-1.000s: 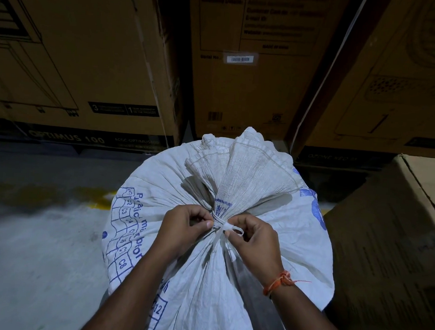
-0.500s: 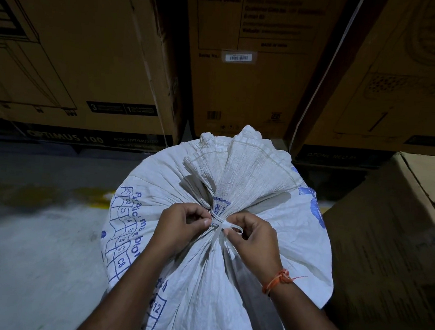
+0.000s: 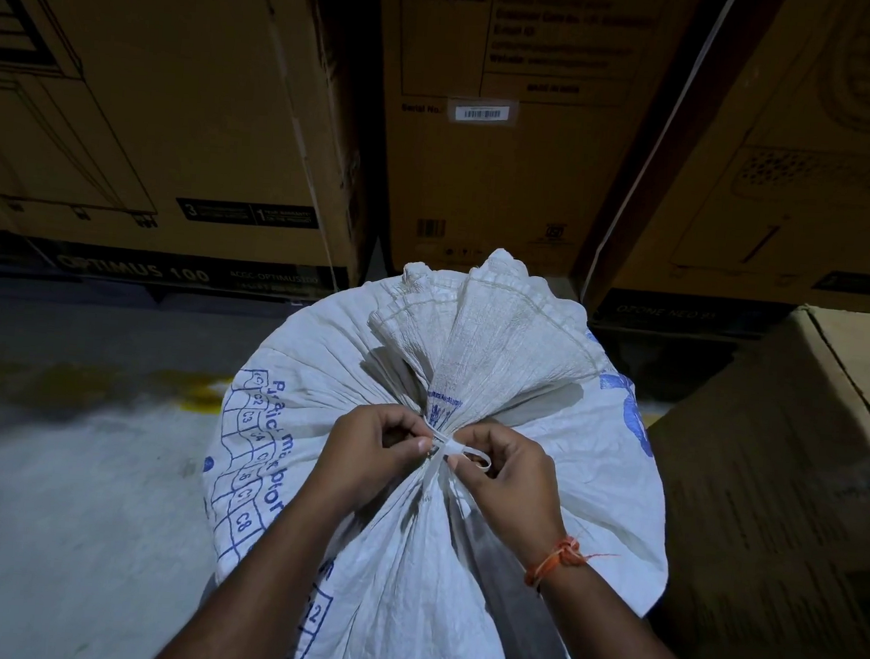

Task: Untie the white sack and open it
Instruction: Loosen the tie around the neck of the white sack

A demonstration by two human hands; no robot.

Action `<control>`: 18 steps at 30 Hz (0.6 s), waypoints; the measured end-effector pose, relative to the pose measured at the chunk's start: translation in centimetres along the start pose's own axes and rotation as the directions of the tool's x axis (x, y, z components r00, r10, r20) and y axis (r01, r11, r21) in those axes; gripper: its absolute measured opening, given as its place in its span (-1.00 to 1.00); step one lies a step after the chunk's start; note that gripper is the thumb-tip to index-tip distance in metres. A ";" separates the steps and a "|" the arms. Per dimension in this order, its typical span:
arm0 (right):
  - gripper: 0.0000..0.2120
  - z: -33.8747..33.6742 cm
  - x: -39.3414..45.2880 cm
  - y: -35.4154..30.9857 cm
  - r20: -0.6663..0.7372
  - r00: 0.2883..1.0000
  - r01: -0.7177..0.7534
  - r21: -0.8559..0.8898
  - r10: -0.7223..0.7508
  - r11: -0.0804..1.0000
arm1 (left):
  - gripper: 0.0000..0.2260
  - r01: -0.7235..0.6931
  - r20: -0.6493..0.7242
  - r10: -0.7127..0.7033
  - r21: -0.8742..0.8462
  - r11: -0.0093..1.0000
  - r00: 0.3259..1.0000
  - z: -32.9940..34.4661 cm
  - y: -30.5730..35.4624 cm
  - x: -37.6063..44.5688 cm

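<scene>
White sack (image 3: 406, 559) of woven plastic, one in number, stands on a grey concrete floor (image 3: 67, 483) in a dim storeroom, its neck gathered and bound by one white tie (image 3: 457, 454). Above the binding the loose mouth of the bag fans out in pleats toward the back. Blue print runs down the left side, a grid of numbered cells among it, and a blue mark shows on the right shoulder.

Two bare hands meet at the knot. The left hand (image 3: 375, 448) has its fingers curled, thumb and forefinger pinching the tie on the left of the knot. The right hand (image 3: 507, 476) is likewise curled, its fingertips pinching a small loop of the same tie on the right of the knot. One loose end of the tie hangs down the front of the bag between the two wrists. An orange thread bracelet (image 3: 555, 561) circles the right wrist, a stray strand sticking out to the side.

Three large brown cartons (image 3: 181, 105) stand in a row behind the sack, printed with line drawings, text and barcodes; the left one reads "OPTIMUS 100" along its dark base. A fourth cardboard box (image 3: 782, 482) sits just beside the sack on the right, its top edge near the bag's shoulder. A yellow patch (image 3: 181, 389) marks the floor to the left of the sack.
</scene>
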State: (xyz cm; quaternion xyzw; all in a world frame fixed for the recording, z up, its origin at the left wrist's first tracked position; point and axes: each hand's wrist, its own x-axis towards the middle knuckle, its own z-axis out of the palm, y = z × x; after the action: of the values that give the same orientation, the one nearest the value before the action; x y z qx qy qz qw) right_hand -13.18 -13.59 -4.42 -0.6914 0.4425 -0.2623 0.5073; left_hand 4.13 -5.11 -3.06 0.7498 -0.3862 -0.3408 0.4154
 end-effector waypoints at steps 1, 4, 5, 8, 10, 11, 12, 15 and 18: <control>-0.83 0.0 0.0 0.0 0.000 1.000 0.002 0.001 -0.002 1.000 | -0.86 0.007 0.000 -0.007 -0.011 1.000 1.000 -0.1 0.0 0.0; -0.83 -0.1 0.0 0.0 -0.001 1.000 0.006 -0.002 -0.006 1.000 | -0.87 0.013 0.001 -0.013 0.001 1.000 1.000 -0.4 0.0 0.2; -0.83 -0.1 0.0 0.0 0.000 1.000 0.008 -0.005 -0.008 1.000 | -0.87 0.010 0.005 -0.011 0.009 1.000 1.000 -0.3 0.0 0.2; -0.83 0.0 0.0 0.0 0.001 1.000 0.009 -0.006 -0.009 1.000 | -0.88 -0.005 0.002 0.004 0.037 0.999 1.000 0.0 -0.1 0.2; -0.83 0.1 0.1 0.0 -0.004 1.000 0.004 0.006 -0.004 1.000 | -0.89 -0.008 -0.007 0.008 0.037 0.999 1.000 0.1 -0.1 0.1; -0.83 0.1 0.1 0.0 -0.006 1.000 -0.001 0.012 0.001 1.000 | -0.89 -0.009 -0.008 0.009 0.034 0.999 1.000 0.2 -0.1 0.1; -0.84 0.0 0.1 0.0 -0.008 1.000 -0.003 0.014 0.003 1.000 | -0.89 -0.012 -0.006 0.012 0.035 0.999 1.000 0.2 0.0 0.0; -0.85 0.0 0.0 0.1 -0.003 1.000 -0.003 0.008 0.003 1.000 | -0.90 -0.027 0.006 0.026 0.054 0.998 1.000 0.3 0.0 -0.1; -0.84 0.1 0.0 0.2 0.001 1.000 0.006 0.003 -0.006 1.000 | -0.92 -0.027 -0.063 0.026 -0.011 1.000 0.998 -0.1 0.4 -0.2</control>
State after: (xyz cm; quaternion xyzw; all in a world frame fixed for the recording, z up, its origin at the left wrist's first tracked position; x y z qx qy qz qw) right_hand -13.20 -13.58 -4.61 -0.6922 0.4396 -0.2642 0.5078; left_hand 4.02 -5.04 -2.63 0.7523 -0.3809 -0.3139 0.4363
